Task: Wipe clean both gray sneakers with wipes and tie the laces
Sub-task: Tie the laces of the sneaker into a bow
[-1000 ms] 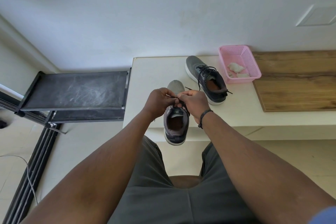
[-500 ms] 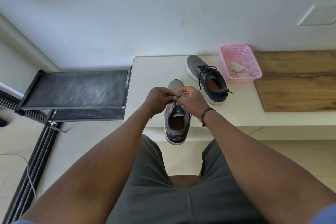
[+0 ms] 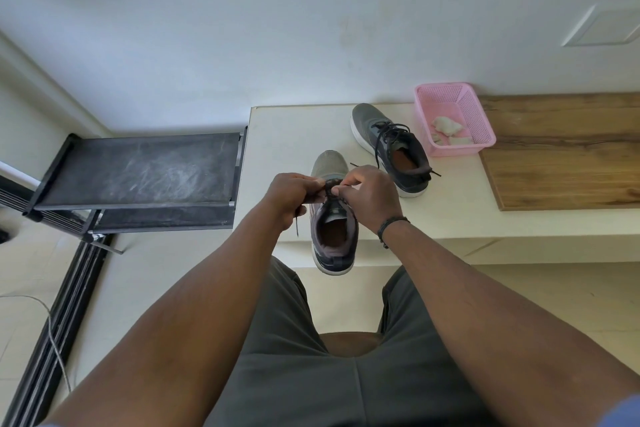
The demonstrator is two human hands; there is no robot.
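While both forearms are reaching out over the lap, the left hand (image 3: 290,196) and right hand (image 3: 369,196) are meeting over the throat of the near sneaker (image 3: 333,218), whose heel is overhanging the front edge of the white bench (image 3: 291,135). Compared with a second ago, the hands are sitting a little farther apart and the right fingers are lifting, so a loop of the lace (image 3: 330,189) is being drawn out between them. Each hand is closing in a pinch on that lace, and one loose end is dangling beside the left wrist. I judge the knot is being formed, not yet cinched. Farther back, the second sneaker (image 3: 389,149) is lying with its laces loose, so it is probably waiting its turn. Just beside it, the pink basket (image 3: 481,128) is holding crumpled wipes (image 3: 446,126).
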